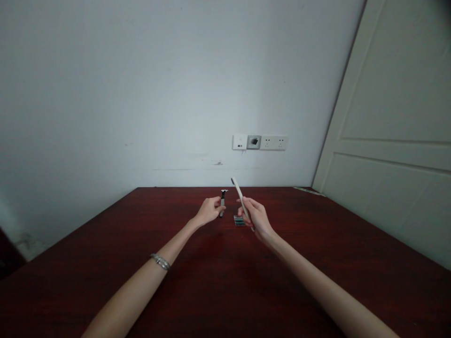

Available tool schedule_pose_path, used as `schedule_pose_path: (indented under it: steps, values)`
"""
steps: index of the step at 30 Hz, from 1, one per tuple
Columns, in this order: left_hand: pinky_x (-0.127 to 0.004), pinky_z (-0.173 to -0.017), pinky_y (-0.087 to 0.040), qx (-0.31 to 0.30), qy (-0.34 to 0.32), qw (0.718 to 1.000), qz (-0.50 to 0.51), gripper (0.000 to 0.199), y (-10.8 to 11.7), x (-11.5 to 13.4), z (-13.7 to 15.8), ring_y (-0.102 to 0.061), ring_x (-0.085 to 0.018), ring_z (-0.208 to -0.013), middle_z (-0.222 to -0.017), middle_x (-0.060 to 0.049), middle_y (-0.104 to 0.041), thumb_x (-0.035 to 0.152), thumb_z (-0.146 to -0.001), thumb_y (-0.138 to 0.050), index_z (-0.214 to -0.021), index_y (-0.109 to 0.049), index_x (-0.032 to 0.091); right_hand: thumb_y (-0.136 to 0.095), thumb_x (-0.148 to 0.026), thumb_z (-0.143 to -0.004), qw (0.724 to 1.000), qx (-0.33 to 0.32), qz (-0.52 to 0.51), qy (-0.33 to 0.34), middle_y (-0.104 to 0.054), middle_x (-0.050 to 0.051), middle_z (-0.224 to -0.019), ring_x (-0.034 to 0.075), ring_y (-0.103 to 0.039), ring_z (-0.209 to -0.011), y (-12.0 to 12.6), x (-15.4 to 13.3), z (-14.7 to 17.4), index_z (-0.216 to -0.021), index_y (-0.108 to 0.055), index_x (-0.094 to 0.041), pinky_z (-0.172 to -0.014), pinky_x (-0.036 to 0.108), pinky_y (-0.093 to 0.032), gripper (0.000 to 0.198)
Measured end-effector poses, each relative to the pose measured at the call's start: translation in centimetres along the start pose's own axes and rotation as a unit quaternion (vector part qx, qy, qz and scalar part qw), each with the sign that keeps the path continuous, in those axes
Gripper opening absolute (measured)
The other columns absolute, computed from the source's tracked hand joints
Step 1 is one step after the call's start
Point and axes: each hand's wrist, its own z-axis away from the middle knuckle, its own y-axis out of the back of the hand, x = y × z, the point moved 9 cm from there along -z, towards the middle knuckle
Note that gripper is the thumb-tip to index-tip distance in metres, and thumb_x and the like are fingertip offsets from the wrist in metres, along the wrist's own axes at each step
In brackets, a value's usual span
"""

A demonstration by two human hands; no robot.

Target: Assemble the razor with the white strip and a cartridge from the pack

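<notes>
My left hand [209, 211] is closed on a razor [222, 203] with a grey and black handle, its head pointing up. In my right hand [257, 217] is a pale toothbrush [237, 190] with dark bristles, tilted so that its head leans up and to the left. Behind the fingers of that hand, a small flat packet [238, 220] with dark and greenish stripes lies on the table; part of it is hidden. The razor and the toothbrush are apart from each other.
The dark red wooden table [225, 281] runs back to a white wall [176, 94]. Wall sockets [274, 142] are mounted above its far edge. A pale panelled door [394, 141] stands at the right, and a thin flat strip [310, 191] lies near the far right corner.
</notes>
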Motion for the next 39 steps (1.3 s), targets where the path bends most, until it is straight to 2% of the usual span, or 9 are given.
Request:
schedule_pose_path:
  steps: [4,9,14,20,26,31,36,39]
  values:
    - [-0.024,-0.059,-0.046,-0.011,-0.004,1.000,0.000,0.009,-0.2,0.4,0.2,-0.063,-0.017,-0.063,-0.063,-0.004,-0.065,0.023,-0.073,-0.057,-0.071,-0.055,0.015,-0.057,-0.057,-0.070,0.999,0.005,0.015,-0.033,-0.044,-0.007,-0.044,0.002,-0.025,-0.030,-0.3,1.3,0.0,-0.082,-0.056,-0.015,-0.028,0.015,-0.015,0.044]
    - [-0.022,-0.054,-0.045,-0.026,0.003,1.000,0.001,0.010,-0.5,0.5,0.3,-0.063,-0.016,-0.059,-0.063,-0.004,-0.065,0.023,-0.073,-0.057,-0.071,-0.054,0.014,-0.055,-0.059,-0.071,0.999,0.030,0.038,-0.010,-0.038,-0.008,-0.045,0.002,-0.026,-0.031,0.0,2.1,-0.1,-0.081,-0.058,-0.015,-0.029,0.015,-0.018,0.045]
    - [-0.022,-0.052,-0.045,-0.015,0.008,1.000,0.023,0.009,0.0,0.5,0.1,-0.062,-0.015,-0.056,-0.062,-0.004,-0.064,0.022,-0.073,-0.057,-0.072,-0.054,0.014,-0.055,-0.058,-0.070,0.996,0.061,0.064,-0.010,-0.037,-0.008,-0.046,0.004,-0.028,-0.033,-0.3,3.2,1.1,-0.077,-0.058,-0.016,-0.029,0.016,-0.020,0.043]
    - [-0.022,-0.054,-0.045,-0.011,0.006,1.000,0.006,0.010,0.1,0.1,0.1,-0.063,-0.016,-0.057,-0.061,-0.004,-0.064,0.023,-0.072,-0.057,-0.069,-0.053,0.014,-0.053,-0.058,-0.071,0.998,0.047,0.025,-0.019,-0.032,-0.010,-0.047,0.003,-0.023,-0.034,-1.1,3.6,1.1,-0.082,-0.054,-0.017,-0.030,0.015,-0.017,0.042]
    - [-0.022,-0.055,-0.046,-0.014,-0.010,1.000,-0.009,0.009,0.0,0.3,0.2,-0.064,-0.017,-0.064,-0.072,-0.006,-0.066,0.022,-0.072,-0.056,-0.072,-0.056,0.013,-0.053,-0.059,-0.070,0.998,0.042,0.007,-0.056,-0.029,-0.011,-0.046,0.002,-0.020,-0.034,-1.8,4.8,1.8,-0.079,-0.050,-0.019,-0.029,0.014,-0.015,0.042]
    - [-0.022,-0.055,-0.045,-0.027,-0.014,0.999,-0.034,0.009,-0.4,0.3,0.2,-0.063,-0.016,-0.062,-0.067,-0.005,-0.065,0.022,-0.072,-0.056,-0.070,-0.055,0.014,-0.053,-0.060,-0.070,0.998,0.055,-0.020,-0.034,-0.029,-0.012,-0.046,0.002,-0.019,-0.033,-1.7,4.4,1.3,-0.080,-0.048,-0.019,-0.029,0.013,-0.014,0.043]
    - [-0.023,-0.059,-0.046,-0.023,-0.024,0.999,-0.037,0.010,-0.3,0.0,0.1,-0.064,-0.017,-0.067,-0.074,-0.006,-0.067,0.023,-0.071,-0.057,-0.071,-0.057,0.013,-0.052,-0.060,-0.071,0.998,0.047,-0.013,-0.051,-0.029,-0.012,-0.046,0.002,-0.020,-0.032,-2.1,5.0,1.7,-0.079,-0.047,-0.019,-0.028,0.013,-0.015,0.041]
    - [-0.023,-0.057,-0.045,-0.024,-0.018,0.999,-0.038,0.011,-0.3,-0.3,0.0,-0.063,-0.017,-0.063,-0.071,-0.006,-0.067,0.024,-0.072,-0.057,-0.072,-0.057,0.013,-0.052,-0.059,-0.071,0.998,0.050,-0.021,-0.039,-0.030,-0.012,-0.046,0.002,-0.020,-0.032,-2.0,4.5,1.4,-0.080,-0.048,-0.019,-0.028,0.013,-0.014,0.042]
